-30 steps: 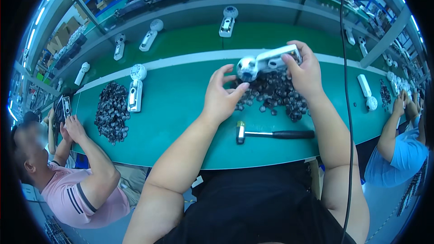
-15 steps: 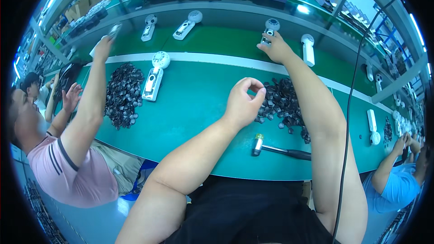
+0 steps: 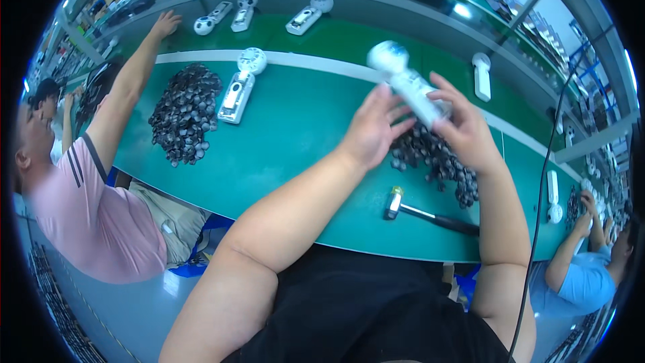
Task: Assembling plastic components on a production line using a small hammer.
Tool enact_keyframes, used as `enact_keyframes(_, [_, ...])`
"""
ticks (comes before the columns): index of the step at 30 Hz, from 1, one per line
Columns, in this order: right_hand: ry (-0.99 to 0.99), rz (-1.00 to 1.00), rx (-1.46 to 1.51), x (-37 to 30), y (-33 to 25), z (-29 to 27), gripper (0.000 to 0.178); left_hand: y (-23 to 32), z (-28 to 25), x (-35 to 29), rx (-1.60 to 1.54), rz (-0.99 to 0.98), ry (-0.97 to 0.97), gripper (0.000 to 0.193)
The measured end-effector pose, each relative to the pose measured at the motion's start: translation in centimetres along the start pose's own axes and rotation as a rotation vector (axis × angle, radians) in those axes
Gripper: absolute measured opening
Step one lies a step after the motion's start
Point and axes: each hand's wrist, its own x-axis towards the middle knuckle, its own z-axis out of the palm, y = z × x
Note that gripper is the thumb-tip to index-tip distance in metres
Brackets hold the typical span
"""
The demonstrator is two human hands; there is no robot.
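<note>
Both hands grip a white handheld fan (image 3: 408, 81) above the bench's (image 3: 295, 128) middle: right hand (image 3: 463, 131) clasps its handle, left hand (image 3: 369, 128) steadies it. The fitting step seems underway; next calls for careful alignment.

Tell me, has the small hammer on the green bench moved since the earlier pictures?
No. The hammer lies on the green bench just below the dark pile of parts, near the front edge, as before.

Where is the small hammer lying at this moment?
In the head view, the hammer lies on the green table, near its front edge, below the right hand and the dark parts pile.
</note>
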Motion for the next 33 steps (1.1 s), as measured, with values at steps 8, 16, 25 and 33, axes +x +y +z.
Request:
enact_keyframes(8, [-0.013,0.241,-0.332,-5.6,0.3,-0.9,0.021,1.4,-2.3,0.7,0.254,-0.178,-0.160,0.059])
enact_keyframes(16, [-0.243,-0.120,-0.598,-6.3,3.3,1.8,0.016,0.5,-1.6,0.9,0.840,0.155,-0.108,0.058])
enact_keyframes(25, [-0.260,-0.354,-0.712,-6.5,4.3,2.8,0.011,0.6,-1.1,0.2,0.859,0.186,-0.141,0.052])
enact_keyframes(33, [-0.236,-0.297,-0.785,-6.2,3.5,2.9,0.013,0.2,-1.0,-0.1,0.823,0.038,-0.160,0.048])
